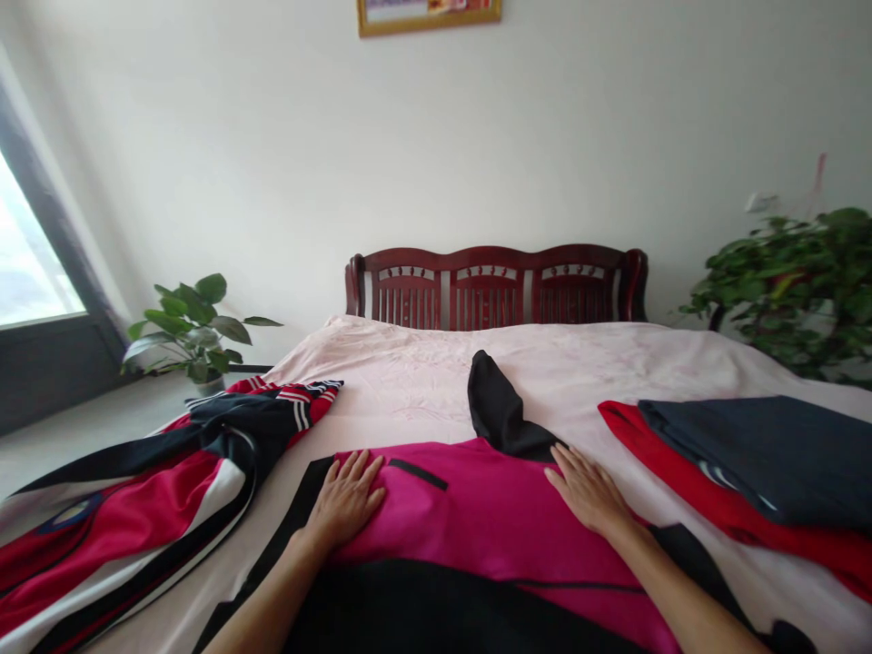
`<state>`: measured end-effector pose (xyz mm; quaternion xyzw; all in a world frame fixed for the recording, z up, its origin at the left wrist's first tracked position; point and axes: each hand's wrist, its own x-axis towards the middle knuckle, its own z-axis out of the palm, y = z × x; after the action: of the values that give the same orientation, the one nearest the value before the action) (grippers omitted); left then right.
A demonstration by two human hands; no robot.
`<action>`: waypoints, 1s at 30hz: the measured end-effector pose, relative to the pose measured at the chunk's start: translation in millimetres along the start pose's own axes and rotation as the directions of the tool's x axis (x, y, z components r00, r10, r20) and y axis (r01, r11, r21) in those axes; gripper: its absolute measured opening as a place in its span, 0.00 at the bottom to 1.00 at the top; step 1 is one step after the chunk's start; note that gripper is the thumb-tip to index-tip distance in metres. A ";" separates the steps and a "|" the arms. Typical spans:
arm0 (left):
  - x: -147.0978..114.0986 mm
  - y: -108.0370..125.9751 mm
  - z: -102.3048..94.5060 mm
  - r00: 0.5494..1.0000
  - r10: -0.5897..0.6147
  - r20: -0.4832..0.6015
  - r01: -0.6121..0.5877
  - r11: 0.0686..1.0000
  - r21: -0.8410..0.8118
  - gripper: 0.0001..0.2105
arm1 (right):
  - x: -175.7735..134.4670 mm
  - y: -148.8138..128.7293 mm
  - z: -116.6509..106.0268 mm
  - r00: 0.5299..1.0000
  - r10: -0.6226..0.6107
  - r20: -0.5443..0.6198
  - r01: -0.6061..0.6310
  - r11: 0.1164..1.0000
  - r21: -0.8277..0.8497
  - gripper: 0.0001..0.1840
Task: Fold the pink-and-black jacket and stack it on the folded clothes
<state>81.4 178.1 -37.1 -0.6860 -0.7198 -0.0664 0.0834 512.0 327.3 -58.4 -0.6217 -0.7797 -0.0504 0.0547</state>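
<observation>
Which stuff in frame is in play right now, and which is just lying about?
In play:
- pink-and-black garment
- left hand and right hand, both on it
- bed sheet, under it

Lying about, untouched:
- striped clothes, left
- folded clothes, right
- left plant, right plant
- headboard
- picture frame

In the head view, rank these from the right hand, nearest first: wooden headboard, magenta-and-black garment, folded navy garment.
1. Magenta-and-black garment: touching the right hand, beneath it.
2. Folded navy garment: off to the hand's right.
3. Wooden headboard: far ahead, beyond both garments.
</observation>
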 end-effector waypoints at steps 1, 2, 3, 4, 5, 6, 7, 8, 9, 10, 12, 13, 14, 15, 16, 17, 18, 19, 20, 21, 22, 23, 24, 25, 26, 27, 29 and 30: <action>-0.4 -0.1 0.0 1.000 0.000 -0.007 0.000 1.000 -0.002 0.27 | 1.0 0.6 1.0 1.000 0.004 0.002 -0.004 1.000 -0.003 0.38; -0.8 -0.3 0.0 1.000 0.002 -0.015 -0.002 1.000 -0.003 0.27 | 2.0 1.2 1.6 1.000 0.006 0.003 -0.006 1.000 -0.006 0.38; -1.1 -0.4 0.1 1.000 0.006 -0.022 -0.006 1.000 -0.004 0.27 | 2.9 1.5 1.7 1.000 0.006 0.004 -0.006 1.000 -0.010 0.38; -1.3 -0.4 0.2 1.000 0.009 -0.030 -0.009 1.000 -0.005 0.27 | 3.6 1.6 1.3 1.000 0.006 0.004 -0.006 1.000 -0.012 0.39; -1.4 -0.5 0.4 0.999 0.011 -0.035 -0.011 1.000 -0.007 0.26 | 4.1 1.5 0.5 1.000 0.004 0.004 -0.004 1.000 -0.012 0.39; -1.5 -0.5 0.7 0.999 0.013 -0.039 -0.013 1.000 -0.011 0.26 | 4.3 1.4 -0.5 1.000 0.002 0.004 -0.002 1.000 -0.009 0.39; -1.4 -0.6 0.9 0.999 0.014 -0.042 -0.015 1.000 -0.016 0.26 | 4.3 1.2 -1.5 1.000 -0.001 0.004 0.001 1.000 -0.003 0.39; -1.3 -0.6 1.1 0.999 0.014 -0.045 -0.015 1.000 -0.021 0.26 | 4.3 1.1 -2.3 1.000 -0.003 0.003 0.003 1.000 0.003 0.39; -1.2 -0.7 1.3 0.999 0.013 -0.046 -0.014 1.000 -0.026 0.26 | 4.3 1.2 -2.7 1.000 -0.003 0.000 0.003 1.000 0.007 0.40; -1.1 -0.8 1.4 0.999 0.011 -0.047 -0.013 0.999 -0.031 0.26 | 4.3 1.5 -2.7 1.000 -0.002 -0.005 0.002 1.000 0.009 0.40; -0.8 -0.9 1.6 0.999 0.008 -0.046 -0.010 0.999 -0.040 0.26 | 4.7 2.4 -1.6 1.000 0.001 -0.021 -0.001 1.000 0.014 0.40; -0.7 -1.0 1.6 0.999 0.007 -0.045 -0.009 0.999 -0.044 0.26 | 5.0 3.1 -0.7 1.000 0.005 -0.028 -0.004 1.000 0.020 0.40; -0.7 -1.0 1.6 0.999 0.006 -0.044 -0.008 0.999 -0.049 0.27 | 5.3 3.8 0.1 0.999 0.006 -0.036 -0.005 0.999 0.031 0.40; -0.7 -0.9 1.6 0.999 0.005 -0.045 -0.007 0.999 -0.052 0.27 | 5.6 4.6 1.0 0.999 0.003 -0.045 -0.001 0.999 0.046 0.39; -0.8 -0.9 1.5 0.999 0.004 -0.048 -0.006 0.998 -0.055 0.27 | 5.8 5.4 1.7 0.998 -0.005 -0.055 0.008 0.998 0.061 0.37; -1.0 -0.7 1.3 0.999 0.003 -0.051 -0.006 0.998 -0.057 0.26 | 6.0 6.3 2.3 0.998 -0.016 -0.064 0.021 0.997 0.076 0.36; -1.2 -0.6 1.1 0.999 0.004 -0.054 -0.007 0.998 -0.058 0.26 | 6.2 7.3 2.9 0.997 -0.030 -0.071 0.036 0.995 0.089 0.35; -1.4 -0.4 1.0 0.998 0.005 -0.057 -0.008 0.998 -0.061 0.26 | 6.5 8.2 3.6 0.996 -0.042 -0.077 0.050 0.994 0.100 0.35; -1.6 -0.3 0.9 0.998 0.004 -0.060 -0.008 0.998 -0.064 0.26 | 7.0 9.3 4.4 0.996 -0.050 -0.080 0.059 0.992 0.108 0.34; -1.7 -0.2 0.9 0.998 0.002 -0.061 -0.007 0.998 -0.066 0.26 | 7.6 10.3 5.5 0.995 -0.054 -0.082 0.063 0.991 0.114 0.35; -1.8 -0.1 1.0 0.998 0.000 -0.062 -0.005 0.998 -0.068 0.26 | 8.5 11.4 6.9 0.995 -0.053 -0.085 0.063 0.991 0.120 0.35; -1.8 -0.2 1.3 0.998 -0.003 -0.062 -0.001 0.998 -0.070 0.26 | 9.5 12.5 8.6 0.995 -0.051 -0.088 0.062 0.990 0.124 0.35; -1.7 -0.3 1.8 0.998 -0.006 -0.062 0.002 0.997 -0.071 0.26 | 10.6 13.6 10.4 0.994 -0.050 -0.094 0.062 0.990 0.127 0.35; -1.6 -0.4 2.3 0.998 -0.008 -0.062 0.004 0.997 -0.073 0.26 | 11.7 14.6 12.3 0.993 -0.051 -0.102 0.064 0.990 0.129 0.35; -1.5 -0.6 2.9 0.998 -0.009 -0.063 0.005 0.997 -0.075 0.26 | 12.6 15.4 14.1 0.992 -0.053 -0.112 0.067 0.989 0.130 0.36; -1.4 -0.6 3.4 0.998 -0.010 -0.065 0.005 0.997 -0.078 0.26 | 13.3 16.2 15.7 0.991 -0.054 -0.122 0.070 0.989 0.129 0.36; -1.3 -0.6 3.7 0.998 -0.014 -0.066 0.008 0.997 -0.082 0.26 | 13.7 17.1 17.8 0.989 -0.059 -0.139 0.076 0.989 0.125 0.36; -1.3 -0.4 3.6 0.998 -0.016 -0.062 0.011 0.996 -0.083 0.26 | 13.5 17.3 18.1 0.988 -0.060 -0.142 0.078 0.989 0.123 0.36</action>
<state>81.0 177.5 -40.8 -0.6814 -0.7181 -0.1184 0.0772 525.5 346.8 -74.1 -0.5846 -0.7967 -0.0449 0.1466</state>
